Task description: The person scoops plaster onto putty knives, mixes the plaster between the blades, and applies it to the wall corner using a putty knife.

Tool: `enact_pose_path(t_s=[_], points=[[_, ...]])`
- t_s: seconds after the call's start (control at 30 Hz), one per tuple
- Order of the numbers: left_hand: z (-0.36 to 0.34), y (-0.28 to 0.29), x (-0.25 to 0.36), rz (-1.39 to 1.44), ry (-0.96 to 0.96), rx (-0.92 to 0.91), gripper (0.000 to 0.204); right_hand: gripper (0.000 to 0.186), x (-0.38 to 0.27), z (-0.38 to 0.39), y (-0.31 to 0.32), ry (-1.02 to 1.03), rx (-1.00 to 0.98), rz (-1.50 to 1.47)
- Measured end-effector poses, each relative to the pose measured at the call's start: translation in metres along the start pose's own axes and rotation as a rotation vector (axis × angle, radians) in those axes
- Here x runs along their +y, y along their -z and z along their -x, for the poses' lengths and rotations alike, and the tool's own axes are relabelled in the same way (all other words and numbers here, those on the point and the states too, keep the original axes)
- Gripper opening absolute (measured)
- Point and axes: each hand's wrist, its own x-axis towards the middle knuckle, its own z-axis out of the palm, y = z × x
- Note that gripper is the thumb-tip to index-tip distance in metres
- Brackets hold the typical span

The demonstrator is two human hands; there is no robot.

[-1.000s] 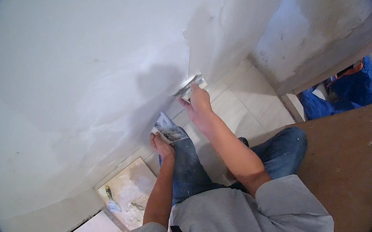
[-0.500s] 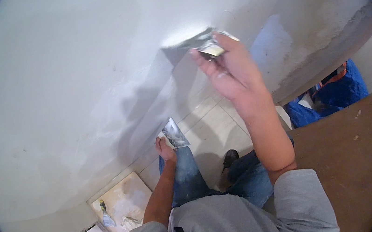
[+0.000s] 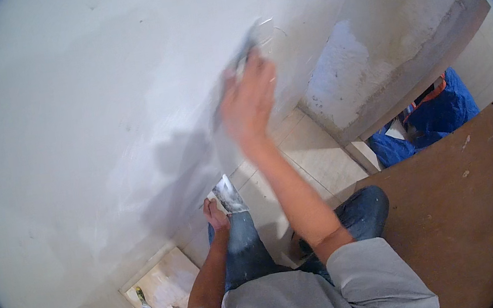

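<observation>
My right hand (image 3: 249, 94) is closed round a flat metal scraper (image 3: 252, 40), whose blade lies along the pale plastered wall (image 3: 74, 120). That hand and blade are slightly blurred, and the fingers hide much of the scraper. Lower and to the left, my left hand (image 3: 217, 215) grips a wide scraper blade (image 3: 230, 193) smeared with white paste, held above my left thigh. Its grip is partly hidden by my fingers. Fine curved marks show on the wall beside the right-hand blade.
At lower left, a board (image 3: 177, 264) carries white paste and a putty knife (image 3: 145, 303). A rough, stained wall section (image 3: 373, 75) meets the wall at right, with a blue plastic bag (image 3: 455, 105) beyond. A brown panel (image 3: 453, 208) lies at right, pale floor tiles (image 3: 305, 152) between.
My right hand has swung left, and its scraper has turned from tilted off the wall to lying along it. My left hand with its blade has dropped slightly.
</observation>
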Motion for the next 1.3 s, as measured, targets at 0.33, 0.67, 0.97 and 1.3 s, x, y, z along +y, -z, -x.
enact_pose_path(t_s=[0.33,0.67,0.97,1.3], points=[[-0.003,-0.002,0.014,-0.132,-0.118,-0.208,0.014,0.030,0.053,0.062,0.043,-0.809,-0.401,-0.753],[0.004,-0.007,0.018,-0.416,-0.260,-0.186,0.015,0.032,0.025,-0.069,0.041,-1.120,-0.398,-1.235],[0.004,-0.014,0.013,-0.244,-0.163,-0.157,0.016,0.030,-0.047,-0.170,0.133,-0.583,-0.393,-1.379],[-0.004,-0.002,-0.002,-0.437,-0.327,-0.145,0.025,0.038,-0.059,-0.218,0.151,0.666,0.286,-0.179]])
